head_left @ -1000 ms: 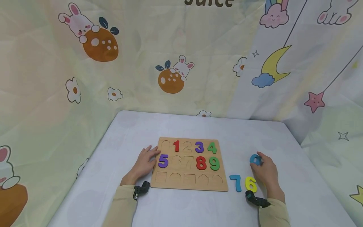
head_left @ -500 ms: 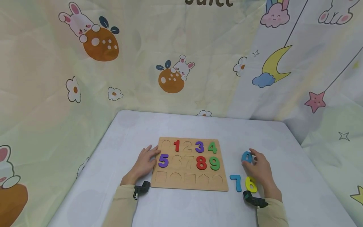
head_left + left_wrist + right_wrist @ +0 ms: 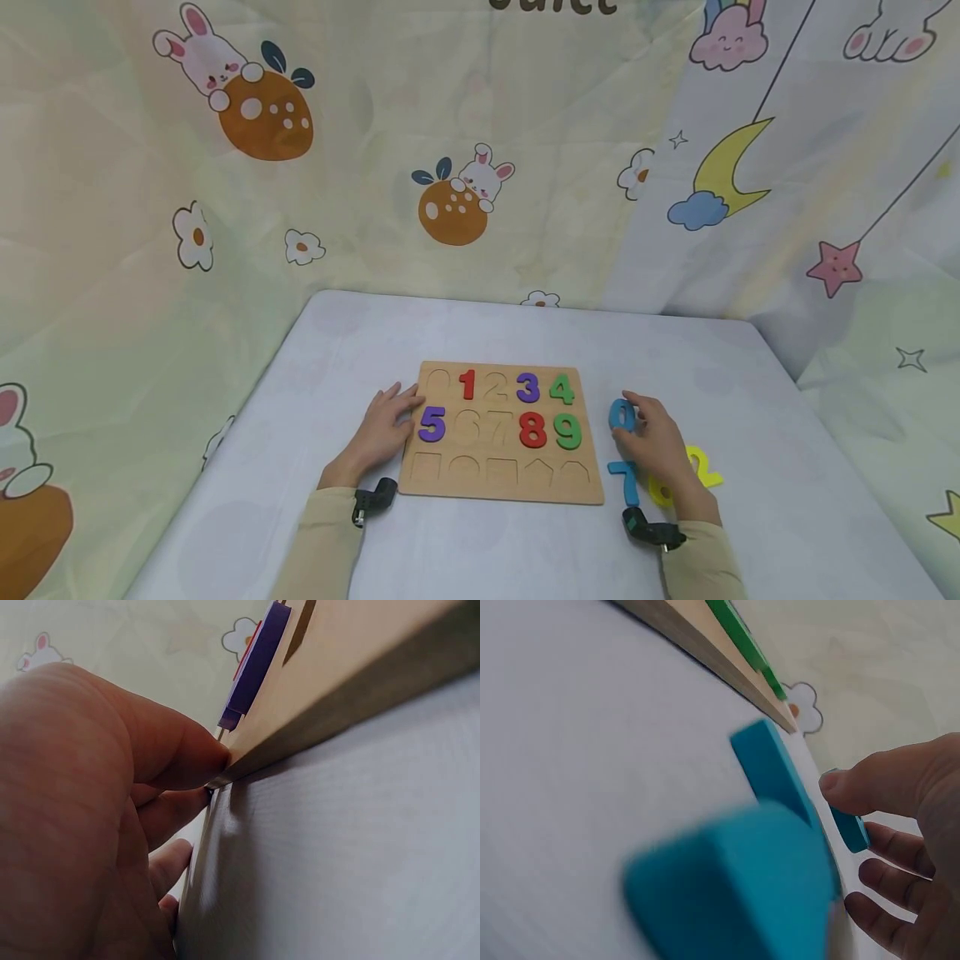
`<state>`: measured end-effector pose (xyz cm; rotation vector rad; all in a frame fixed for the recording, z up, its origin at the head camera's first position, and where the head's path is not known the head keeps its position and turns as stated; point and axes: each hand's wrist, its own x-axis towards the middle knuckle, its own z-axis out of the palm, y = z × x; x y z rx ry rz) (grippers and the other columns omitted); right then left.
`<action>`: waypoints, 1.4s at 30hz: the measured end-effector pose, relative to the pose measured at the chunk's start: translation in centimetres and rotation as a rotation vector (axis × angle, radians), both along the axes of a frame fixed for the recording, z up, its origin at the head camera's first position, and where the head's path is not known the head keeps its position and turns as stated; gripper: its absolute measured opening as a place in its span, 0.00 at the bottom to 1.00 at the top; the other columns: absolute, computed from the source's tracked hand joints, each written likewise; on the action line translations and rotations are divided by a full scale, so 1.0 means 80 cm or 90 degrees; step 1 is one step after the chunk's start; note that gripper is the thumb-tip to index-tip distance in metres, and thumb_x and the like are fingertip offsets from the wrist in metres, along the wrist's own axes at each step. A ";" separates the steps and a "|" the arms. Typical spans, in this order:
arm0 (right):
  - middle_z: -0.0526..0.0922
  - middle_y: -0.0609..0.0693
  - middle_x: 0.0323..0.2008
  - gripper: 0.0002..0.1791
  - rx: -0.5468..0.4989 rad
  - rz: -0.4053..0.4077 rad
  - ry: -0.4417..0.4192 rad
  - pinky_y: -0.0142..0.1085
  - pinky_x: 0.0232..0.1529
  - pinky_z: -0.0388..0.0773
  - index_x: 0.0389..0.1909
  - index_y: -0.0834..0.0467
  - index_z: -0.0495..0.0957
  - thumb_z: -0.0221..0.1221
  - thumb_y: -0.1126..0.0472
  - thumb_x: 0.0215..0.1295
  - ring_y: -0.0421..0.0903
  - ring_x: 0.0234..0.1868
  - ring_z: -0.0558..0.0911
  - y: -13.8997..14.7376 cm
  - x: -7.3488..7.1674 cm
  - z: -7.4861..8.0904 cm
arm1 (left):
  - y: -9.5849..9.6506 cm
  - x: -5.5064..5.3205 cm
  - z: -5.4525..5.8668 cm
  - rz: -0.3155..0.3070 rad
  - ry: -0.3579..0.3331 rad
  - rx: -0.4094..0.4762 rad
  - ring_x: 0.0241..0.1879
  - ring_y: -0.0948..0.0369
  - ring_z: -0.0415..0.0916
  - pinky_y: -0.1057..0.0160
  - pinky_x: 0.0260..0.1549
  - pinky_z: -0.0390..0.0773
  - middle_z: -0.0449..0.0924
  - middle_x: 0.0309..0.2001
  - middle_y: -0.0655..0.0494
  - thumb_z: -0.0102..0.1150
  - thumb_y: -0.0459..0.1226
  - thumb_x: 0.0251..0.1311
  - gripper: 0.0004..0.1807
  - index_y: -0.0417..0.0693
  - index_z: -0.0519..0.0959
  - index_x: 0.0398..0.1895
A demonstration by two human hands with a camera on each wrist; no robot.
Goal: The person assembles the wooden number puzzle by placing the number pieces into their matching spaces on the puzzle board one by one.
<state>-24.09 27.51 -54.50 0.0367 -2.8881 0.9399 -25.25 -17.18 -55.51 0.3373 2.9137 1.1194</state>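
Observation:
My right hand (image 3: 656, 438) pinches a blue number 0 (image 3: 622, 414) between thumb and index finger, just right of the wooden number board (image 3: 442, 482). The right wrist view shows the blue 0 (image 3: 850, 829) edge-on under the thumb. A blue number 7 (image 3: 623, 480) lies beside the board, large and close in that view. Under the right wrist is a yellow 6 (image 3: 658, 493), partly covered, with a yellow 2 (image 3: 703, 467) to its right. My left hand (image 3: 380, 431) touches the board's left edge, fingers fairly straight; the left wrist view shows its thumb (image 3: 187, 750) against the edge.
In the board sit a red 1 (image 3: 467, 385), purple 3 (image 3: 528, 387), green 4 (image 3: 562, 390), purple 5 (image 3: 432, 424), red 8 (image 3: 532, 431) and green 9 (image 3: 567, 432). Several other recesses are bare. A white table (image 3: 360, 333) carries everything, before a printed cloth backdrop (image 3: 360, 150).
My right hand has moved left with the blue 0, towards the board. The yellow 2, formerly hidden behind that hand, now shows. The left hand stays put.

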 end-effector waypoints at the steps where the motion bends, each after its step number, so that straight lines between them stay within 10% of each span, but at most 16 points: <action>1: 0.64 0.65 0.66 0.37 -0.001 0.005 0.000 0.61 0.57 0.74 0.70 0.59 0.62 0.63 0.60 0.60 0.66 0.60 0.70 -0.003 0.000 0.000 | 0.000 0.000 0.000 0.000 0.000 0.000 0.76 0.47 0.45 0.45 0.75 0.37 0.62 0.72 0.50 0.52 0.31 0.62 0.23 0.42 0.76 0.62; 42: 0.73 0.55 0.62 0.35 -0.005 0.128 0.045 0.55 0.62 0.73 0.65 0.52 0.71 0.70 0.54 0.56 0.56 0.63 0.73 -0.098 0.008 -0.001 | -0.002 -0.001 -0.003 0.001 -0.014 -0.004 0.76 0.49 0.43 0.47 0.75 0.36 0.61 0.73 0.53 0.52 0.32 0.63 0.23 0.44 0.75 0.63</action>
